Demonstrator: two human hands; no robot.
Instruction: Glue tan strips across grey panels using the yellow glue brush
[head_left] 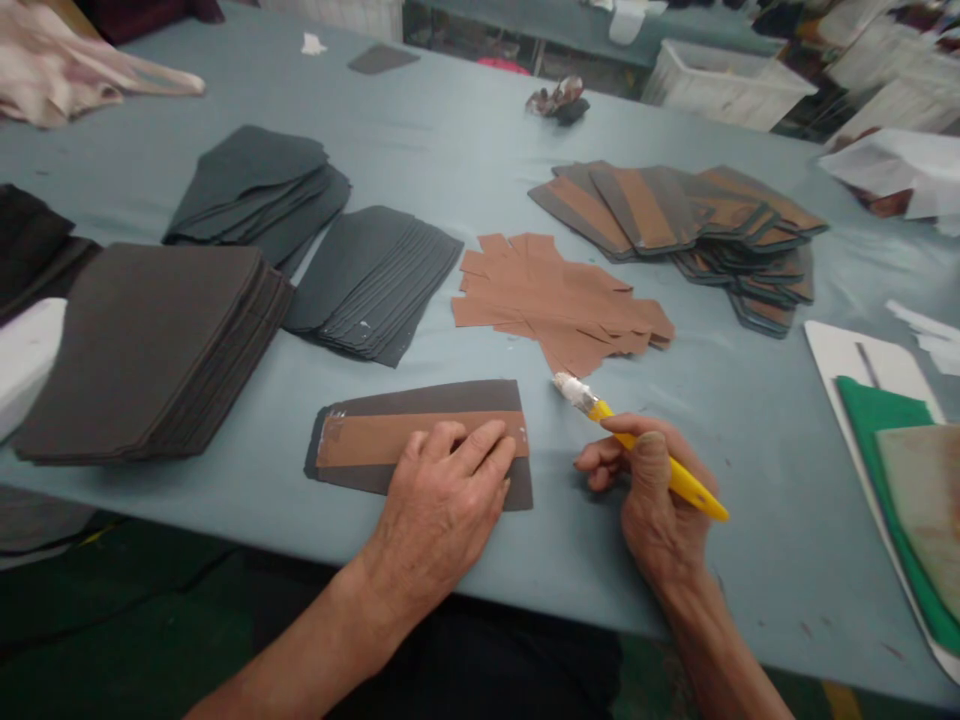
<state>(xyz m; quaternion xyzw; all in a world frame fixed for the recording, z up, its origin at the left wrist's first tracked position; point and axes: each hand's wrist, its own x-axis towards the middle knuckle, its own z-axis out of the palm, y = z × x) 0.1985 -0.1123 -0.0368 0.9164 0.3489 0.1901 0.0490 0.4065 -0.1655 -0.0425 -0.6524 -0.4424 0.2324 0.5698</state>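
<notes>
My left hand [450,490] lies flat, fingers spread, on a brown strip [367,440] that runs along the middle of a dark tapered panel [442,397]. White smears show near both ends of the strip. Between the thumb and fingers of my right hand [660,490] is a yellow-handled paintbrush [694,488], its bristles coated in something white. The brush tip points up and left, close to a loose pile of brown strips [555,295]. It appears just short of the pile's nearest strip.
Stacks of dark panels [150,350] and blue-grey panels [375,280] stand at left. Striped panels [645,210] are heaped at the back right. A white board [832,375] with green cloth [885,410] lies at the right edge. White crates [727,85] stand beyond the table.
</notes>
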